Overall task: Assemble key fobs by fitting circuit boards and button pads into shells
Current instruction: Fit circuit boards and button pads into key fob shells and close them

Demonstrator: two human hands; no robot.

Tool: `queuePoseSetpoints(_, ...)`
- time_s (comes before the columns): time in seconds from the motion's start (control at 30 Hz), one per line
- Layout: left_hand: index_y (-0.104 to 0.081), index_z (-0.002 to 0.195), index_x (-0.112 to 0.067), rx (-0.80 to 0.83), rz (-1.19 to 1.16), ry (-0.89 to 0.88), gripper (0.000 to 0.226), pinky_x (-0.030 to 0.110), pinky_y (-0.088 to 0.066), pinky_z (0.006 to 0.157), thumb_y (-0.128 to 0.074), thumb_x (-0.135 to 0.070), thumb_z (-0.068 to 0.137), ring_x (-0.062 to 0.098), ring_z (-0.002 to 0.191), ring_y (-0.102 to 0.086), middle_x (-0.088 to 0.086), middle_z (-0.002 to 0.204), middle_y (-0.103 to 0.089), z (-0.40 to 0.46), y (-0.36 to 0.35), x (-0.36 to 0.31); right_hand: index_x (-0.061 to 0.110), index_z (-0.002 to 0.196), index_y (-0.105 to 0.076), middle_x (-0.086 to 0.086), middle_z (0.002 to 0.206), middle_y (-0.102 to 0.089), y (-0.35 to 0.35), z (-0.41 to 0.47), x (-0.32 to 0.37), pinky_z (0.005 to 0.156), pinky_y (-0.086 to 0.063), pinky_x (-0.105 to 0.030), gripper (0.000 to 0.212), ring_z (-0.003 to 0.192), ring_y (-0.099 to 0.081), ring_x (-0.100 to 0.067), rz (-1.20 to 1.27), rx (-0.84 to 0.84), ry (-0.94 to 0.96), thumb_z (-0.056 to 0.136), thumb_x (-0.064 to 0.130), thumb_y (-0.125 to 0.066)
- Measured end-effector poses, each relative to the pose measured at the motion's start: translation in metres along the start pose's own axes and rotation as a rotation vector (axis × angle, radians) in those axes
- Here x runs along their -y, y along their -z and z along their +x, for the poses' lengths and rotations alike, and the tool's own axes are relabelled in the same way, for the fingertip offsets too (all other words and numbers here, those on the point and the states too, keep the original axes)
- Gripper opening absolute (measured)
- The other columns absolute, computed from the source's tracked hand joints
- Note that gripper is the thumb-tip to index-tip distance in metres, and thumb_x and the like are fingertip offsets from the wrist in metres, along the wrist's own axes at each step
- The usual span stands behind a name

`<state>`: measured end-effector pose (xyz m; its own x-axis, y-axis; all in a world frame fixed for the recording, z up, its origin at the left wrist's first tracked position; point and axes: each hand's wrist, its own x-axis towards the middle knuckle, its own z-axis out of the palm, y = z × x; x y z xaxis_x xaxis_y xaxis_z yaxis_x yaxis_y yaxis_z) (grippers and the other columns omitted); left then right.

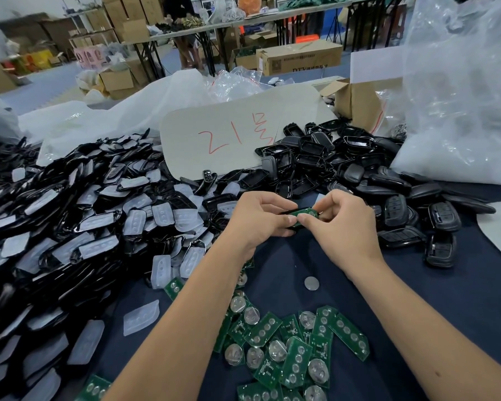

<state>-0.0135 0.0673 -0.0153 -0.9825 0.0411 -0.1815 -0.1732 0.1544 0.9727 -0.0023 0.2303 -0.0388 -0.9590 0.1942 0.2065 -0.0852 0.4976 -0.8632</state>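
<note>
Centrally, circuit board [304, 213] pinched between left hand [261, 218], right hand [344, 224]

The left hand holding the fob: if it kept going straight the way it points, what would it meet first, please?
The left hand points right toward the right hand, so it would likely meet those fingers first, over the green circuit board.

A desk [434, 290] covered in dark blue cloth carries everything. A loose coin cell [312, 283] lies on the bare cloth. Just nearer the camera than that cell sits a heap of green circuit boards [289, 351]. Left of the cell spreads a big pile of black shells with translucent button pads [78, 227]. Beyond the cell lies a second pile of black shells [344, 166], and behind that a cardboard sheet [232, 140] marked in red. Clear plastic bags [460, 111] stand far right of the cell.
</note>
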Motion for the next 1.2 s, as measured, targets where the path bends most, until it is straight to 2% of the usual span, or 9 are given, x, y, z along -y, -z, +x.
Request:
queuePoseSetpoints(0.17,-0.077,0.098,-0.004,0.007,-0.003,0.004,0.021,0.025,-0.062,0.069,-0.077,0.011,0.084,0.019,0.074,-0.076,0.017,0.097,-0.072,0.002,0.001,0.001,0.025,0.087,-0.055,0.000,0.071,-0.070,0.001,0.001,-0.001,0.061,-0.044,-0.026,0.040,0.058,-0.064,-0.018,0.030,0.018,-0.056,0.075,0.032,-0.093)
queuePoseSetpoints(0.43,-0.077,0.092,-0.007,0.026,0.003,-0.039,0.021,0.030,-0.064,0.071,-0.076,0.012,0.084,0.022,0.077,-0.076,0.023,0.100,-0.071,0.000,0.009,-0.006,0.030,0.083,-0.067,0.007,0.070,-0.068,0.003,0.002,-0.006,0.054,-0.040,-0.015,0.030,0.059,-0.059,-0.001,0.047,0.007,-0.041,0.073,0.043,-0.092)
queuePoseSetpoints(0.53,-0.076,0.089,-0.007,0.049,0.002,-0.085,0.022,0.030,-0.064,0.070,-0.074,0.014,0.084,0.022,0.075,-0.075,0.019,0.093,-0.074,-0.001,0.020,-0.017,0.027,0.092,-0.076,-0.004,0.081,-0.073,0.001,0.001,-0.002,0.049,-0.048,-0.027,0.012,0.056,-0.062,-0.012,0.340,0.118,-0.063,0.085,0.026,-0.086)
queuePoseSetpoints(0.7,-0.078,0.088,-0.009,0.090,0.138,-0.092,0.022,0.035,-0.063,0.076,-0.077,0.012,0.082,0.021,0.073,-0.074,0.015,0.087,-0.075,-0.005,0.046,-0.035,0.017,0.080,-0.073,-0.018,0.070,-0.068,-0.015,-0.007,0.013,0.044,-0.052,-0.028,0.016,0.048,-0.061,-0.015,0.509,0.130,-0.022,0.088,0.006,-0.082)
queuePoseSetpoints(0.87,-0.080,0.082,-0.011,0.062,0.177,-0.023,0.028,0.024,-0.061,0.063,-0.074,0.016,0.082,0.021,0.070,-0.074,0.015,0.081,-0.074,-0.013,0.092,-0.047,0.018,0.085,-0.068,-0.003,0.068,-0.070,-0.045,-0.017,0.047,0.048,-0.059,-0.038,0.016,0.049,-0.065,-0.017,0.521,0.210,-0.037,0.089,0.012,-0.082)
queuePoseSetpoints(0.93,-0.080,0.084,-0.012,0.007,0.235,0.004,0.027,0.022,-0.059,0.062,-0.073,0.014,0.084,0.017,0.070,-0.073,0.011,0.078,-0.074,-0.018,0.116,-0.049,0.021,0.091,-0.066,-0.005,0.075,-0.072,-0.056,-0.023,0.060,0.051,-0.060,-0.038,0.016,0.048,-0.066,-0.018,0.382,0.291,-0.010,0.091,0.024,-0.081)
queuePoseSetpoints(1.03,-0.080,0.084,-0.013,-0.149,0.334,0.032,0.028,0.020,-0.056,0.060,-0.068,0.012,0.086,0.012,0.069,-0.065,0.005,0.076,-0.070,-0.024,0.148,-0.049,0.021,0.080,-0.068,0.002,0.069,-0.069,-0.071,-0.033,0.079,0.054,-0.049,-0.027,0.026,0.057,-0.063,-0.011,-0.008,0.365,0.153,0.092,0.043,-0.077)
queuePoseSetpoints(1.1,-0.080,0.083,-0.013,-0.231,0.339,0.041,0.029,0.016,-0.051,0.053,-0.066,0.013,0.086,0.006,0.057,-0.059,-0.007,0.066,-0.069,-0.028,0.164,-0.047,0.015,0.073,-0.070,-0.001,0.067,-0.069,-0.080,-0.041,0.091,0.058,-0.052,-0.033,0.040,0.063,-0.065,-0.017,-0.172,0.425,0.213,0.091,0.050,-0.074)
queuePoseSetpoints(1.2,-0.081,0.081,-0.014,-0.294,0.303,0.044,0.030,0.016,-0.050,0.052,-0.066,0.012,0.086,0.008,0.055,-0.058,-0.002,0.072,-0.070,-0.033,0.175,-0.044,0.008,0.072,-0.069,-0.008,0.066,-0.068,-0.091,-0.048,0.103,0.055,-0.053,-0.035,0.051,0.060,-0.064,-0.027,-0.344,0.489,0.229,0.085,0.057,-0.077)
